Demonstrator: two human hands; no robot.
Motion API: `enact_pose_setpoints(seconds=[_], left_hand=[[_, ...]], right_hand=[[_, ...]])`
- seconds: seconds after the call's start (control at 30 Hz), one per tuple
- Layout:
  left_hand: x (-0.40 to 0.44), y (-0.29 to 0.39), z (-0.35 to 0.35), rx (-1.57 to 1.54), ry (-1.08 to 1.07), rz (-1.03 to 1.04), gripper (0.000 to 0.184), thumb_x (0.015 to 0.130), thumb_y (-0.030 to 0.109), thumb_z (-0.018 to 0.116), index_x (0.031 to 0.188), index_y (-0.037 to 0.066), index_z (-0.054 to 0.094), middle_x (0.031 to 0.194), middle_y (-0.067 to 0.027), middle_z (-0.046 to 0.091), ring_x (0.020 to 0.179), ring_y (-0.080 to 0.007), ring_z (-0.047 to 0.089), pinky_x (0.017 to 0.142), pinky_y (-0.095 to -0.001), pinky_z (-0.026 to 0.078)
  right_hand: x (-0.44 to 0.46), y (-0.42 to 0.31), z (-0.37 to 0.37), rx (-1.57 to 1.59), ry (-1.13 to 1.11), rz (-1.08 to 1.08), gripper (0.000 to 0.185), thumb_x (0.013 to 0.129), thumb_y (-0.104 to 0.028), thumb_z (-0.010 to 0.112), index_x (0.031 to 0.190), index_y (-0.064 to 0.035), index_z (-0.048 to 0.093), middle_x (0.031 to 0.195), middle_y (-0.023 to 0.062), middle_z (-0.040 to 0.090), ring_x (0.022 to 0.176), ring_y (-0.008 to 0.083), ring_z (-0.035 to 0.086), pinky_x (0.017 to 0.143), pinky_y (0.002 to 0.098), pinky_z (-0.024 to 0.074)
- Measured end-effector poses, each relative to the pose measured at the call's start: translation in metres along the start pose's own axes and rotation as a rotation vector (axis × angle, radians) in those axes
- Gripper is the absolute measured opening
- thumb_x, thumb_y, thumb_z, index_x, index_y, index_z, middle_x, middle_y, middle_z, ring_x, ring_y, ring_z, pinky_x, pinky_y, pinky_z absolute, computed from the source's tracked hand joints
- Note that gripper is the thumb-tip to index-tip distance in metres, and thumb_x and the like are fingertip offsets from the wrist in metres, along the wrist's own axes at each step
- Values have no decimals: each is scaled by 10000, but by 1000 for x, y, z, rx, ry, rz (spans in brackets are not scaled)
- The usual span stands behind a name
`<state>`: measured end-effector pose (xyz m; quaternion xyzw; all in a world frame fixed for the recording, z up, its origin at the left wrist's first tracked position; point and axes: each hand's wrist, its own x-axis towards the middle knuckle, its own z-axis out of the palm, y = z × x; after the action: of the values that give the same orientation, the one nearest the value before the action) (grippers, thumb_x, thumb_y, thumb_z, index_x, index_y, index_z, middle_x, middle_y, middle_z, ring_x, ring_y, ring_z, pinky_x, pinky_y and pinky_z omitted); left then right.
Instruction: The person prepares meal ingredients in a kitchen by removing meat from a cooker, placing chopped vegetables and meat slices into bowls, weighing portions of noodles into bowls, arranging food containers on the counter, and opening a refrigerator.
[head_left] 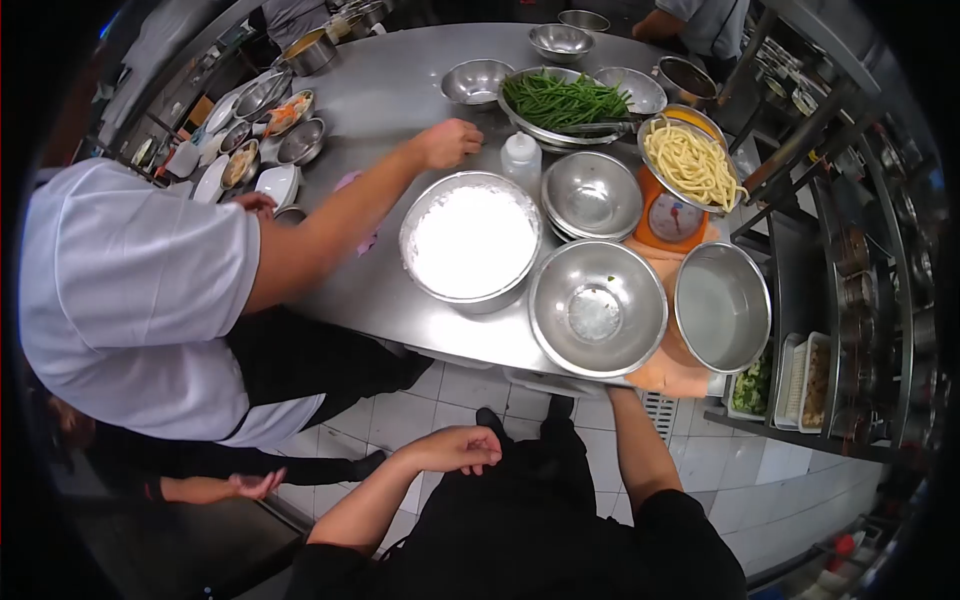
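Observation:
My left hand (462, 450) hovers in front of my dark apron, fingers loosely curled, with nothing visible in it. My right forearm (640, 450) reaches to the table's front edge, where the hand is hidden beneath it. Just above that edge sits a wide steel bowl (585, 310) with a few green bits inside. To its right stands a deep steel pot (722, 300) of cloudy liquid on an orange board (672, 372). A large bowl of white powder (470, 240) stands to the left, and stacked steel bowls (592, 192) lie behind.
A co-worker in a white shirt (140, 260) stands at left, one arm across the steel table (370, 100). Green beans (565, 100) fill a bowl at the back. Thick noodles (690, 160) rest on an orange scale (672, 220). A squeeze bottle (521, 157) stands nearby.

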<state>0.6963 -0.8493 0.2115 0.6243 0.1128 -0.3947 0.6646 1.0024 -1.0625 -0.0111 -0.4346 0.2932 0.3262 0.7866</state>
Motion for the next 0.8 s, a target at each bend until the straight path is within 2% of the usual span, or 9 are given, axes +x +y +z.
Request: enact_pose_setpoints(seconds=[0.33,0.53,0.6,0.63,0.67,0.73,0.77,0.8], left_hand=[[44,-20,14,102,130,-32,227,947,260,587,1052,59,593,931,-20,629,778,-104,601,633,-252,500],[134,-35,50,140,202,33,256,937,290,592,1013,45,601,843,-42,632,693,-131,624,554,-278,504],[171,-46,59,15,377,72,284,936,313,599,993,34,603,819,-39,635,689,-134,636,560,-288,510],[180,-40,60,-13,416,-6,426,931,433,592,1095,40,577,981,-92,632,833,-176,650,596,-318,531],[191,-40,64,-20,413,-5,426,931,433,592,1095,40,577,981,-92,632,833,-176,650,596,-318,531],[220,-38,72,-408,572,-66,614,904,575,563,1227,56,503,1192,-148,555,1018,-247,609,672,-388,548],[231,-36,73,-548,463,-157,779,875,671,525,1355,71,401,1322,-170,457,1139,-305,541,784,-473,536],[240,-35,80,-556,455,-151,779,875,671,525,1355,71,401,1322,-170,457,1139,-305,541,784,-473,536]], right_hand=[[-18,-20,-12,14,-38,21,266,960,-237,492,1133,-66,600,1165,138,627,1052,349,609,861,481,509],[-33,-30,-46,36,-75,64,253,970,-252,491,1113,-77,604,1165,128,628,1044,345,615,842,488,517],[-41,-30,-58,42,-92,88,249,974,-257,491,1106,-80,606,1165,124,628,1042,344,616,836,490,520],[-48,-27,-67,47,-103,105,247,975,-259,491,1103,-82,606,1165,123,628,1040,343,617,833,491,522],[-56,-19,-80,63,-128,138,245,977,-262,491,1099,-83,607,1165,121,629,1039,342,618,829,492,523],[-78,-1,-110,111,-224,224,242,980,-267,491,1093,-87,609,1166,118,629,1036,341,620,823,495,526],[-87,6,-130,126,-432,326,238,981,-303,510,1061,-101,609,1141,108,628,1021,321,626,803,481,532],[-96,18,-147,138,-642,431,242,981,-339,530,1029,-116,609,1117,99,628,1005,301,631,782,468,537]])
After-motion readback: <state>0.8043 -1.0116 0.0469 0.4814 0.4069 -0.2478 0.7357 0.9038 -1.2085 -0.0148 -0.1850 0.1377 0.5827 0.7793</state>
